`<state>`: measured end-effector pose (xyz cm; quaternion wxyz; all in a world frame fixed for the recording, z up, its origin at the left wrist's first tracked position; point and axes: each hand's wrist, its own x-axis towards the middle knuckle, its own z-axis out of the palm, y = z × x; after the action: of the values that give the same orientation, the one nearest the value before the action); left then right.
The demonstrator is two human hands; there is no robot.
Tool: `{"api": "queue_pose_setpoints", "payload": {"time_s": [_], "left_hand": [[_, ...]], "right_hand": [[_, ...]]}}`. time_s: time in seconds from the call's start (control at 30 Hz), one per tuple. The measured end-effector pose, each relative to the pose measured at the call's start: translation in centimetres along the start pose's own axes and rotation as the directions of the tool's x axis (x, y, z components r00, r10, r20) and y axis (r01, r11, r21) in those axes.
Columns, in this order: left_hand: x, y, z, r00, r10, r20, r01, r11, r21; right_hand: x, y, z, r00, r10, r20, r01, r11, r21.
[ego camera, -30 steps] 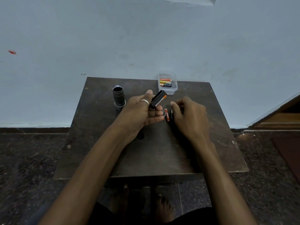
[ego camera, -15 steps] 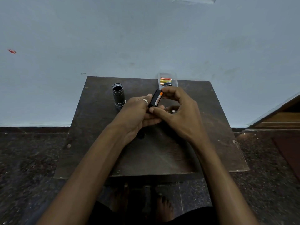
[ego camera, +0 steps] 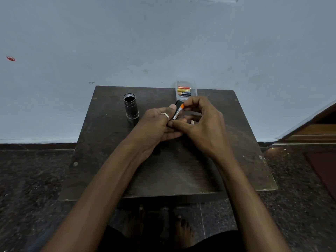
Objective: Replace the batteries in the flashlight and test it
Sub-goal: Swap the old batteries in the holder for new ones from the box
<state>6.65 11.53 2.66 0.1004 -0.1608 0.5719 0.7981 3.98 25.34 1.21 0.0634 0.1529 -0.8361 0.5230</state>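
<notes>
Battery holder (ego camera: pixel 177 111): a black cartridge held tilted above the middle of the surface (ego camera: pixel 181 170), its far end raised toward the wall, so its open side faces the person for loading.
Battery (ego camera: pixel 179 110): an orange-and-white cell lying along the holder's slot; whether it is fully seated I cannot tell.
Left hand (ego camera: pixel 158 124): its fingers are curled around the lower part of the holder and the thumb lies along its side, apparently to steady it against the push; a ring (ego camera: pixel 165 115) shows on one finger.
Right hand (ego camera: pixel 203 122): its fingers are closed to a pinch on the orange end of the battery, the thumb down at the holder's near end, which looks like a squeeze to press the cell home.
Flashlight body (ego camera: pixel 130 106): stands upright on the surface to the left of the hands, open end up, well apart from them, likely parked so the holder can drop in later.
Clear box (ego camera: pixel 185 89): at the far edge, just beyond the right hand, holding spare batteries (ego camera: pixel 184 90) within reach.
Stage: judged to be mid-loading; reassembly and the test are not yet done.
</notes>
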Motion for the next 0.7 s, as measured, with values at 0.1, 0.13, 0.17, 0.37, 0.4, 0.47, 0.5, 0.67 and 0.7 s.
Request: {"api": "queue_pose_setpoints", "payload": {"time_s": [0.1, 0.13, 0.17, 0.37, 0.4, 0.47, 0.5, 0.67, 0.7], "left_hand": [[0.2, -0.1, 0.1, 1.000, 0.002, -0.031, -0.002, 1.000, -0.013], [0.2, -0.1, 0.1, 0.999, 0.007, -0.040, -0.007, 1.000, -0.015], [0.2, -0.1, 0.1, 0.999, 0.014, -0.046, -0.015, 1.000, -0.014], [-0.1, 0.0, 0.0, 0.999, 0.032, -0.024, -0.031, 0.998, 0.048], [-0.1, 0.0, 0.1, 0.999, 0.028, -0.020, -0.028, 0.999, 0.043], [-0.1, 0.1, 0.1, 0.999, 0.025, -0.023, -0.025, 1.000, 0.014], [-0.1, 0.2, 0.0, 0.999, 0.023, -0.029, -0.023, 1.000, 0.000], [-0.2, 0.6, -0.4, 0.998, 0.015, -0.056, -0.015, 1.000, -0.017], [-0.3, 0.6, -0.3, 0.998, 0.013, -0.058, -0.014, 1.000, -0.013]], "right_hand": [[-0.1, -0.1, 0.3, 0.999, -0.027, -0.039, 0.027, 1.000, 0.001], [-0.1, -0.2, 0.4, 0.997, -0.052, -0.049, 0.051, 0.999, -0.013], [0.0, -0.2, 0.4, 0.996, -0.065, -0.055, 0.065, 0.998, -0.011], [0.1, -0.5, 0.2, 0.998, 0.040, -0.055, -0.022, 0.953, 0.302], [0.2, -0.6, 0.1, 0.995, 0.076, -0.059, -0.050, 0.932, 0.358], [0.4, -0.7, -0.5, 0.983, 0.170, -0.073, -0.114, 0.868, 0.483], [0.5, -0.7, -0.9, 0.973, 0.213, -0.088, -0.138, 0.844, 0.519], [1.0, 1.7, -2.5, 0.940, 0.260, -0.221, -0.230, 0.961, 0.153], [1.0, 2.1, -2.6, 0.941, 0.255, -0.222, -0.255, 0.967, 0.027]]}}
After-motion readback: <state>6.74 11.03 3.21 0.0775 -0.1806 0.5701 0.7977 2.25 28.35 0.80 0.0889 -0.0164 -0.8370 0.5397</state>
